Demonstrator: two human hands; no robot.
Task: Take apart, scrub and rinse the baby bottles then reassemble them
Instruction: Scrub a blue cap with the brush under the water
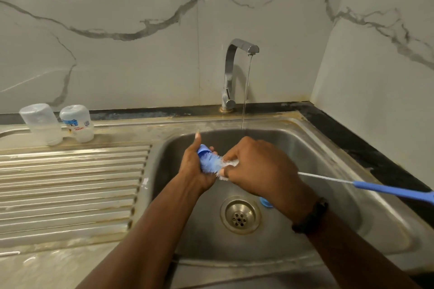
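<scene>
Over the sink (pixel 340 171) — left hand (pixel 195 169) curls round a blue bottle part (pixel 203 150); right hand (pixel 258 166) pinches the brush (pixel 215 164) by its bristles. Twist with short strokes. Far left, two bottles (pixel 58 124) stand inverted.

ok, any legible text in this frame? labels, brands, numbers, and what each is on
Nothing can be read for sure.
Right inverted bottle on the drainboard: printed label with a blue graphic, a red word and a small boxed logo, all upside down and too blurred to read.
Left inverted bottle: no print visible.
Tap, bottle brush, blue part in the left hand: no markings visible.
</scene>
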